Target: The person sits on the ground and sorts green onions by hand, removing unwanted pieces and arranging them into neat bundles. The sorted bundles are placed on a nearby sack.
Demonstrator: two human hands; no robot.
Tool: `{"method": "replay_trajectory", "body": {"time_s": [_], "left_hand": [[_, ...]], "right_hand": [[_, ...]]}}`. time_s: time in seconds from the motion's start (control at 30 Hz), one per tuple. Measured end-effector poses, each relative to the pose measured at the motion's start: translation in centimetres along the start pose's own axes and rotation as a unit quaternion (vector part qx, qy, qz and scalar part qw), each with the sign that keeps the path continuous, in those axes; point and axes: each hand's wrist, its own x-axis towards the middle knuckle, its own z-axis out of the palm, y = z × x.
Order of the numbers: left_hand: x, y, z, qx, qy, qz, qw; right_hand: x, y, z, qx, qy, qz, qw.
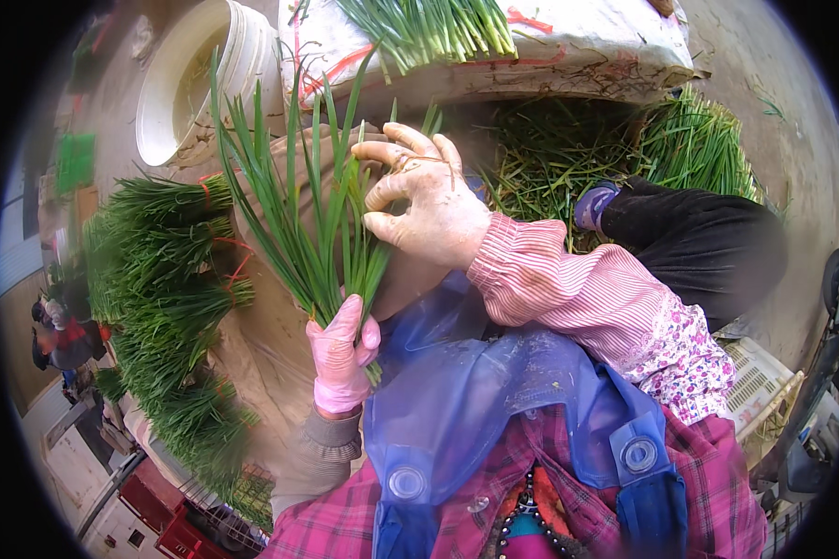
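Note:
My left hand (341,360), in a thin pink glove, grips a fanned bunch of garlic chives (321,251) low on its stems. The leaves point up and away from me, and the cut ends stick out below my fingers. Beside the right edge of the bunch is my right hand (430,195), in a pale, soiled glove. Its fingers are curled and spread, the fingertips close to a yellowish leaf; whether they touch it cannot be told. Brown plant shreds cling to the back of that glove. A blue plastic apron (475,377) covers my front.
Red-tied chive bundles (175,279) are piled along my left. A white bucket (189,84) holds murky liquid. More chives (433,31) lie on a white-covered block (573,42). Leaf trimmings (545,168) and another stack (699,143) lie near my leg. People (66,339) are far left.

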Motion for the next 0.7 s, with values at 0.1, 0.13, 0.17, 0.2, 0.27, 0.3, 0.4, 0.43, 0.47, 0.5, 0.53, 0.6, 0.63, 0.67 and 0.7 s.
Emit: {"method": "replay_trajectory", "body": {"time_s": [0.1,0.13,0.17,0.2,0.27,0.3,0.4,0.43,0.47,0.5,0.53,0.6,0.63,0.67,0.7], "left_hand": [[0.3,-0.4,-0.1,-0.006,-0.023,-0.012,1.0],[0.5,-0.6,-0.1,-0.017,-0.04,-0.019,0.999],[0.5,-0.8,-0.2,-0.02,-0.056,-0.029,0.998],[0.5,-0.8,-0.4,-0.031,-0.078,-0.037,0.996],[0.5,-0.9,-0.9,-0.047,-0.123,-0.057,0.99],[0.4,-1.0,-1.2,-0.038,-0.12,-0.065,0.99],[0.2,-1.0,-1.9,-0.032,-0.104,-0.074,0.991],[0.2,-1.1,-2.1,-0.03,-0.106,-0.076,0.991],[0.3,-1.2,-2.2,-0.031,-0.107,-0.078,0.991],[0.4,-1.2,-2.2,-0.025,-0.114,-0.08,0.99],[0.5,-1.2,-2.2,-0.021,-0.119,-0.079,0.99],[0.6,-1.2,-2.1,-0.025,-0.108,-0.091,0.99],[0.7,-1.2,-2.0,-0.022,-0.112,-0.089,0.989],[0.6,-1.2,-1.9,-0.024,-0.116,-0.085,0.989],[0.6,-1.1,-1.8,-0.024,-0.123,-0.079,0.989]], "right_hand": [[-0.1,0.9,0.4,0.074,0.007,-0.015,0.997],[0.3,1.0,0.4,0.254,0.046,-0.019,0.966],[0.6,0.8,0.7,0.434,0.089,-0.021,0.896],[0.8,2.1,-1.0,0.321,0.099,-0.032,0.941],[1.5,4.2,-4.2,-0.058,0.187,-0.072,0.978],[1.2,5.7,-6.6,-0.219,0.224,-0.102,0.944],[-2.6,9.8,-12.7,0.096,-0.005,0.082,0.992],[-3.9,10.8,-13.5,0.151,-0.096,0.155,0.972],[-4.9,11.4,-14.1,0.13,-0.197,0.194,0.952],[-5.4,11.5,-14.3,0.015,-0.285,0.222,0.932],[-5.6,11.1,-14.1,-0.299,-0.267,0.183,0.898],[-4.3,8.9,-13.1,-0.427,-0.035,0.064,0.901],[-2.7,7.3,-12.1,-0.096,0.049,0.034,0.994],[-2.2,5.1,-11.6,-0.004,0.041,-0.028,0.999],[-1.4,3.1,-10.2,0.132,0.025,-0.027,0.991]]}}
